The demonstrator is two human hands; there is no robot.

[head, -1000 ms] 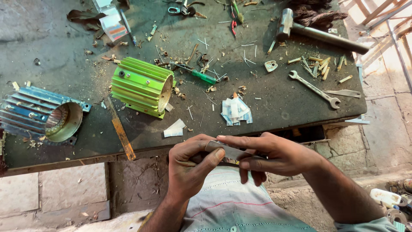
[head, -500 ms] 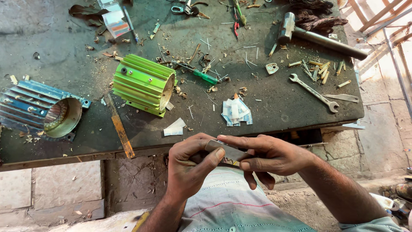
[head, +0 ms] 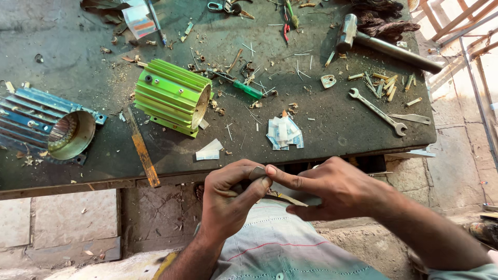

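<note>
On the dark workbench [head: 78,78], a blue finned motor housing [head: 46,127] and a green one [head: 174,97] lie on their sides, bores opening rightward. Below the bench edge, the left hand [head: 228,199] and right hand [head: 332,186] pinch a thin strip [head: 288,198] whose long axis slants down-right. A spanner [head: 377,111] lies farther right.

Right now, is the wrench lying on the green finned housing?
No, the wrench lies flat on the table, far right of the green finned housing.
</note>
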